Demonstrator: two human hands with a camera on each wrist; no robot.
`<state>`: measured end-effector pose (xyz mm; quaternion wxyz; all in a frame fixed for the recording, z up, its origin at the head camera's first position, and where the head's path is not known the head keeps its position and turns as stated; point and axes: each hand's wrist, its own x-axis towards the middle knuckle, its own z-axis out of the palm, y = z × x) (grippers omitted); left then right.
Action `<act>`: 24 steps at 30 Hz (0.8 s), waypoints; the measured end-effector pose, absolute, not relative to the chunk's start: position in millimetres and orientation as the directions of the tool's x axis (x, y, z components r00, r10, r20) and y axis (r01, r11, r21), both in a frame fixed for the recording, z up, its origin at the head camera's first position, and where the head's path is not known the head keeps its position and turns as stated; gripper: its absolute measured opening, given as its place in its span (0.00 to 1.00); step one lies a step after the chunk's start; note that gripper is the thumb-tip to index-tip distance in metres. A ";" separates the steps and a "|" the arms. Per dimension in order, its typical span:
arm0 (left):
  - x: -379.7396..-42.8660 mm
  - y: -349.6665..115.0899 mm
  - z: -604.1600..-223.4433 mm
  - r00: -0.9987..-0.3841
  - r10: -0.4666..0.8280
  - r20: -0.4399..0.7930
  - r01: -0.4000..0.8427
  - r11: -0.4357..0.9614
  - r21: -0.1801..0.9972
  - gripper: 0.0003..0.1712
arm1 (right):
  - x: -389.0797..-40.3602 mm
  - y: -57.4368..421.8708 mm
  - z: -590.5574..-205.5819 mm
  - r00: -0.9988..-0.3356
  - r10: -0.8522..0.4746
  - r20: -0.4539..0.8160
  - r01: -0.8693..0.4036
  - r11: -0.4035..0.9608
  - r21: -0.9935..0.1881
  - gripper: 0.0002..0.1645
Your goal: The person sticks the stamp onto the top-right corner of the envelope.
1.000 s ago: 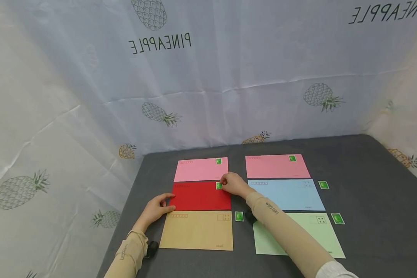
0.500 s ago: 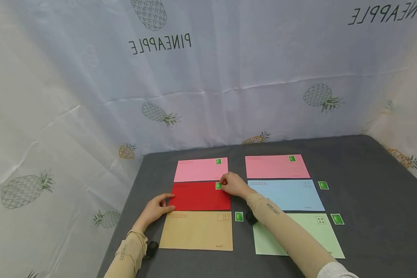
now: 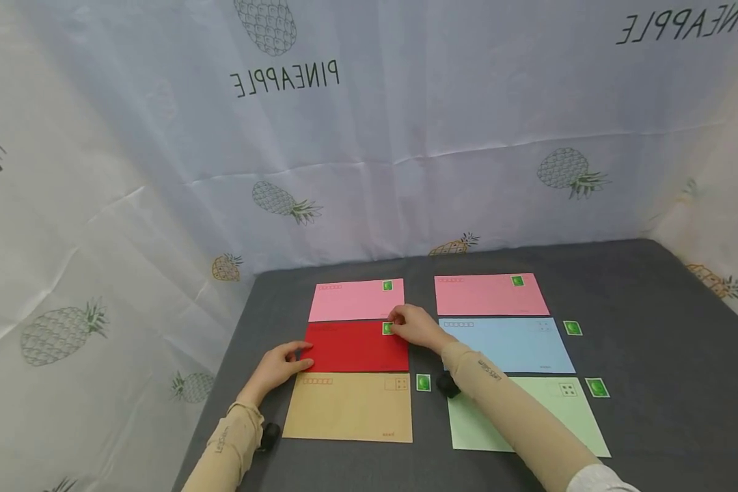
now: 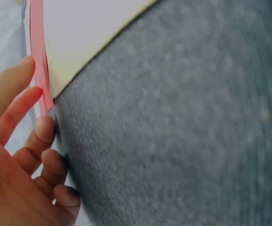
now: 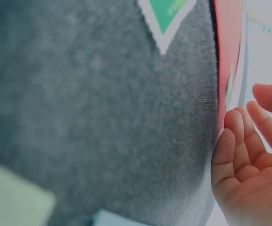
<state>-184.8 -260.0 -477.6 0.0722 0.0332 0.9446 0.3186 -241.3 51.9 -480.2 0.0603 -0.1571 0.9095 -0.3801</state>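
My left hand (image 3: 278, 365) touches the left edge of a red envelope (image 3: 350, 348), thumb and index finger spread along it. In the left wrist view, the other fingers of the left hand (image 4: 27, 146) curl loosely beside the edge. At the envelope's upper right corner, my right hand (image 3: 419, 328) pinches the right side of a green stamp (image 3: 387, 329) between thumb and index fingertips. In the right wrist view, a green sliver of it shows against the red beyond the right hand (image 5: 253, 146). The fingers cover part of the stamp.
Pink envelopes (image 3: 355, 304) (image 3: 488, 301) bear green stamps. A tan envelope (image 3: 347, 410), a blue envelope (image 3: 504, 348) and a light green envelope (image 3: 547, 417) lie on the dark table (image 3: 664, 355). Loose green stamps (image 3: 423, 383) (image 3: 572, 328) (image 3: 597, 387) lie beside them.
Both hands stay almost still at the red envelope. The view has shifted very slightly; the stamp and the envelopes show no clear movement.
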 end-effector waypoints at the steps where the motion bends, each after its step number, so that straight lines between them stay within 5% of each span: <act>1: -185.1 -259.1 -478.1 -0.988 0.105 -0.110 0.018 0.800 0.600 0.23 | -241.0 52.8 -479.6 -0.943 -0.331 0.009 -0.237 0.656 -0.717 0.08; 24: -198.5 -169.8 -460.0 -0.950 0.311 -0.016 0.221 0.708 0.671 0.25 | -226.1 126.4 -457.5 -0.947 -0.318 0.043 -0.235 0.597 -0.767 0.15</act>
